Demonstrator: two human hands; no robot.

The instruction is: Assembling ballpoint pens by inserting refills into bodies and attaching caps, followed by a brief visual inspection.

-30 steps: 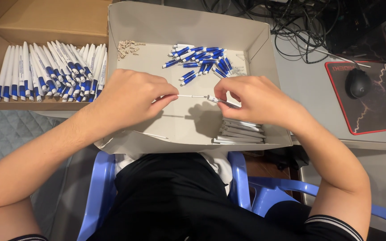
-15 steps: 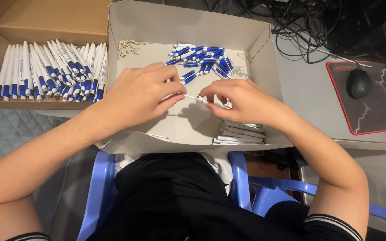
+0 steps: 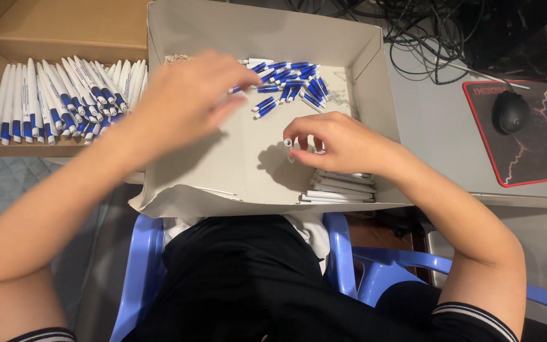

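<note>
At the upper left of the frame we see a brown cardboard box (image 3: 7,38) packed with finished white and blue pens (image 3: 52,101) lying side by side. Just right of it our left hand (image 3: 188,95) hovers, blurred, with fingers spread wide and nothing in it that we can make out, near the upper left of the grey box (image 3: 362,50) that fills the middle. Beyond its fingertips, along the top of that box, lies a loose heap of blue pen caps (image 3: 289,82).

Lower and to the right, our right hand (image 3: 343,142) pinches a white pen barrel (image 3: 288,144) narrowly between thumb and fingers, its open end facing us. Under the wrist sits a stack of white barrels (image 3: 343,189).

We judge that so thin a pinch could let the barrel slip or tip, and a wide, fast left hand could scatter the caps. At the far right, a black mouse (image 3: 509,111) rests on its pad on the table (image 3: 438,133).
</note>
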